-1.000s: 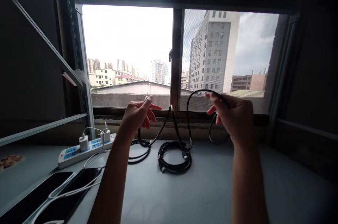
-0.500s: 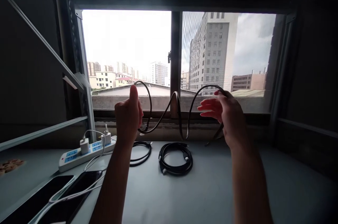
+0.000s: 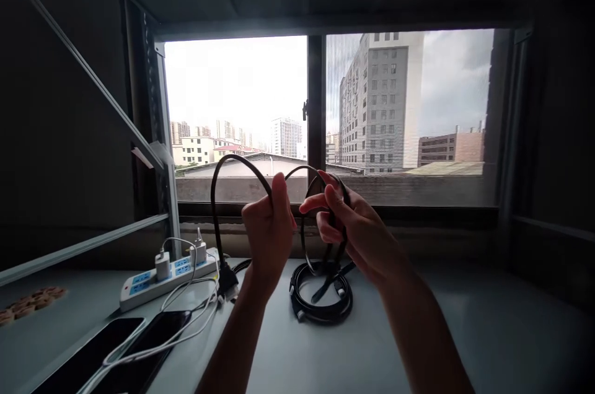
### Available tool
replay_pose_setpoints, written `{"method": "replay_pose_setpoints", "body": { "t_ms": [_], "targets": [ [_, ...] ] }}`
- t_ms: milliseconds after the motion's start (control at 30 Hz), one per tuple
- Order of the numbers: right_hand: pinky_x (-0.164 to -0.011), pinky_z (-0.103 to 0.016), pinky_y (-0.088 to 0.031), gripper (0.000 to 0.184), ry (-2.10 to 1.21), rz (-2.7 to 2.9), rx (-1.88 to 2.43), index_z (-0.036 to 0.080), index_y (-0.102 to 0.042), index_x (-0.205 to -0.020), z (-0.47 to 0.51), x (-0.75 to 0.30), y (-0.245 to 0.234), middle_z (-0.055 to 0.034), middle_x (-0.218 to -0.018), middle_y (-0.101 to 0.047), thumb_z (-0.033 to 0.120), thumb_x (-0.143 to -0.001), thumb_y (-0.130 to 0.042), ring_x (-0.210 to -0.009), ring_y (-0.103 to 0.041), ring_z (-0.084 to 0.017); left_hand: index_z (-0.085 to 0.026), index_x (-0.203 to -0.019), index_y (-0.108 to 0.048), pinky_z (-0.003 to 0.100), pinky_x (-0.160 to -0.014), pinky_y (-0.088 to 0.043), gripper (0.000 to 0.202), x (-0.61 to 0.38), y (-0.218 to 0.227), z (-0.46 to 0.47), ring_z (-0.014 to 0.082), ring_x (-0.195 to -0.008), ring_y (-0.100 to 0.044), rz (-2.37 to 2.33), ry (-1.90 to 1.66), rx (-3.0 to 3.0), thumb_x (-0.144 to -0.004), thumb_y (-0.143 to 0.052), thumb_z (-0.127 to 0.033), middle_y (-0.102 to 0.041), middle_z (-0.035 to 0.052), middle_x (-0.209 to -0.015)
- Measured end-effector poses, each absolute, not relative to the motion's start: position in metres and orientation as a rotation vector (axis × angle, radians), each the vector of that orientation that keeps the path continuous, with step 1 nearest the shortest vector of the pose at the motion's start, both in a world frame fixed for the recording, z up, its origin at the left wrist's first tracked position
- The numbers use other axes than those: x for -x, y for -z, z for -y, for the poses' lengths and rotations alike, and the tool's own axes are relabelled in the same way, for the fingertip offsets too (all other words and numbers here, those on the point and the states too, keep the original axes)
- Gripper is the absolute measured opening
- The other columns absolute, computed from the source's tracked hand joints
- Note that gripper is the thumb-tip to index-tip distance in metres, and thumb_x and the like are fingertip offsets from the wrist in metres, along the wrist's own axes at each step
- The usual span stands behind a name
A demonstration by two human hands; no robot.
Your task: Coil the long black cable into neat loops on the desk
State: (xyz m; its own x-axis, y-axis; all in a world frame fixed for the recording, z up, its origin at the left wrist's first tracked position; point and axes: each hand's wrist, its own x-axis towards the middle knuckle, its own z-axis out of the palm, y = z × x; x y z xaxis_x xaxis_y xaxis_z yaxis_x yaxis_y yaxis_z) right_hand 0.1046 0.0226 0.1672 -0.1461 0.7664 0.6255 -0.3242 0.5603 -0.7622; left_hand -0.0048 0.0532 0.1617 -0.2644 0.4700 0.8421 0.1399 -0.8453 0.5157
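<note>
While the rest of the left hand (image 3: 269, 227) is curled into a loose fist, its thumb stands upright and its fingers are clamped on a black cable (image 3: 214, 208). Smooth, round and slightly glossy, the cable is in the air above the surface (image 3: 362, 350), arching beyond that fist and dropping to a blocky dark plug (image 3: 227, 282) with a paler tip. Between the hands it bows in thinner-looking loops to the right hand (image 3: 357, 220), where the thumb and bent fingers pinch it and the index finger points toward the left hand. A dark, blurred end of it hangs in front of a coil of black cable (image 3: 325, 318), a neat ring with pale metal connector tips, lying on the smooth grey surface. Another coil (image 3: 242, 265) is mostly hidden behind the left wrist.

To the left lies a long white plastic power strip (image 3: 171, 282) with blue socket panels and a small red dot; any print on it is too small to read. Two boxy white chargers (image 3: 162, 266) sit in it. Nearer, two glossy black phones (image 3: 88, 350) lie under smooth, tangled white cords (image 3: 139, 357). Beyond them is a patch of lumpy brown pieces (image 3: 35, 304). Pale metal bars (image 3: 162, 90) frame the left side, and a window (image 3: 316, 103) with a dark frame stands behind.
</note>
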Motion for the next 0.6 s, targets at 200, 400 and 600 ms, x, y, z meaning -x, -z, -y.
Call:
{"method": "replay_pose_setpoints", "body": {
  "t_ms": [200, 400, 600],
  "targets": [
    [-0.031, -0.018, -0.017, 0.042, -0.726, 1.417, 0.619, 0.015, -0.059, -0.089, -0.021, -0.131, -0.169, 0.004, -0.054, -0.05, 0.055, -0.079, -0.057, -0.033, -0.024, -0.003, -0.02, -0.033, -0.023, 0.026, -0.037, -0.021, 0.067, 0.002, -0.162, -0.05, 0.0061, -0.032, -0.022, -0.65, -1.981, -1.846, -0.084, -0.028, -0.063, -0.022, -0.0036, -0.031],
    [-0.032, -0.015, -0.025, 0.044, -0.668, 1.372, 0.757, 0.017, -0.062, -0.089, -0.031, -0.134, -0.168, -0.0005, -0.073, -0.058, 0.058, -0.078, -0.053, -0.038, -0.036, -0.004, -0.02, -0.036, -0.032, 0.026, -0.047, -0.031, 0.061, -0.008, -0.155, -0.04, 0.0085, -0.036, -0.031, -0.559, -1.194, -2.238, -0.09, -0.028, -0.048, -0.029, -0.0024, -0.034],
    [-0.036, -0.014, -0.028, 0.032, -0.573, 1.371, 0.877, 0.016, -0.062, -0.101, -0.026, -0.14, -0.17, 0.0038, -0.058, -0.055, 0.03, -0.072, -0.062, -0.044, -0.043, -0.007, -0.02, -0.039, -0.036, 0.025, -0.049, -0.032, 0.059, -0.019, -0.146, -0.044, 0.0101, -0.041, -0.036, -0.477, -0.891, -2.316, -0.092, -0.022, -0.042, -0.038, -0.0003, -0.039]
  ]
}}
